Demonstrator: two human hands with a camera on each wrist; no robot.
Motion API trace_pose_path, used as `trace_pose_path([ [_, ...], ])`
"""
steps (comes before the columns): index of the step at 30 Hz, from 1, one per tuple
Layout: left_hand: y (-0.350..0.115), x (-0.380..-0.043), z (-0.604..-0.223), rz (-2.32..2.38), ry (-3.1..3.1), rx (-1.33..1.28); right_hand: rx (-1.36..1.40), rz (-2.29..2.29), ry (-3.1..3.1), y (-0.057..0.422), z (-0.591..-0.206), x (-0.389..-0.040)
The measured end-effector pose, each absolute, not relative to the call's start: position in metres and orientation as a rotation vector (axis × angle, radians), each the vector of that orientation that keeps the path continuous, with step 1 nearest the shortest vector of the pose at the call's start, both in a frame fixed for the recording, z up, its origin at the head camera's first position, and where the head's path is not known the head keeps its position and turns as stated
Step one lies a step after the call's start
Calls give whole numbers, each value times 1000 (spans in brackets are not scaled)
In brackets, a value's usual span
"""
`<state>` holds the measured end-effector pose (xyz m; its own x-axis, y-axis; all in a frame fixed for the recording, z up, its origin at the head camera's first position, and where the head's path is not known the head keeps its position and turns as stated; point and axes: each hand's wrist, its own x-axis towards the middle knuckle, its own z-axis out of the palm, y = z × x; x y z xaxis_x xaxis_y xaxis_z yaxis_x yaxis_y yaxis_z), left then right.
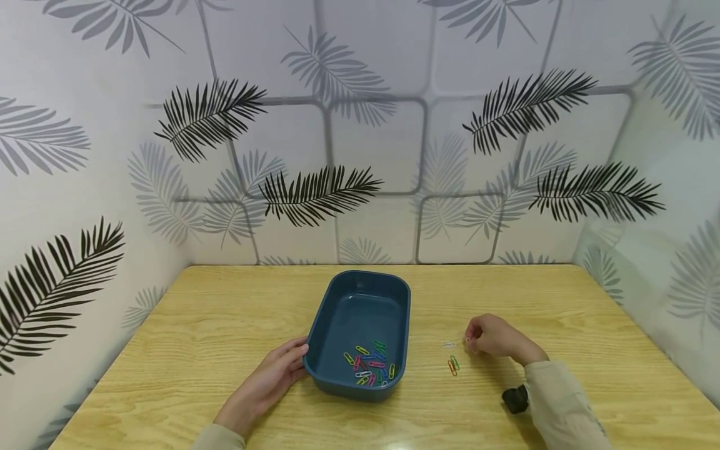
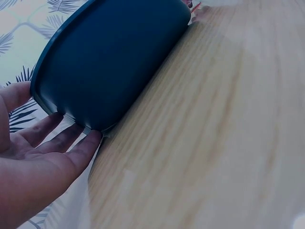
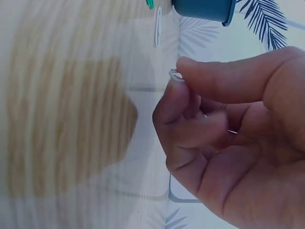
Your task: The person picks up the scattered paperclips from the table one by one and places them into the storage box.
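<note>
A dark blue plastic tray (image 1: 360, 319) stands on the table, with several coloured paper clips (image 1: 375, 364) inside its near end. My left hand (image 1: 270, 378) holds the tray's left side. In the left wrist view, the thumb reaches the rim and the other fingertips (image 2: 93, 138) press the outer wall. Right of the tray, my right hand (image 1: 495, 337) pinches a whitish paper clip (image 3: 176, 75) between thumb and forefinger. Thin pale glints show among its curled fingers; what they are, I cannot tell. Close by on the table lie a white clip (image 1: 449, 344), a green clip (image 1: 455, 362) and a red-orange clip (image 1: 452, 367).
A small black object (image 1: 515, 399) sits beside the right sleeve (image 1: 562, 400). The wooden table (image 1: 236, 300) meets a leaf-patterned wall covering (image 1: 377, 244) at its back edge, and more of it rises on both sides.
</note>
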<state>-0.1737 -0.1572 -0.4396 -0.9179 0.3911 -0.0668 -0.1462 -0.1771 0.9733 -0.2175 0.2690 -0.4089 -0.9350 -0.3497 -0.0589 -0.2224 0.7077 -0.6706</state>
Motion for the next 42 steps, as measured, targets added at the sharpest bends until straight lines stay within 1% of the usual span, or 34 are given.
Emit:
trace_pose_path([
  [8, -157, -175, -438, 2147, 1757, 298, -502, -1077, 2772, 266, -406, -218],
  [18, -157, -174, -442, 2142, 1759, 267, -563, -1130, 2828, 256, -415, -217],
  [27, -156, -174, -440, 2149, 1759, 271, -613, -1165, 2810, 238, -408, -212],
  [36, -157, -175, -440, 2155, 1755, 271, -592, -1166, 2802, 220, -404, -209],
  [42, -160, -176, -441, 2155, 1743, 271, -677, -1181, 2756, 213, -401, -205],
])
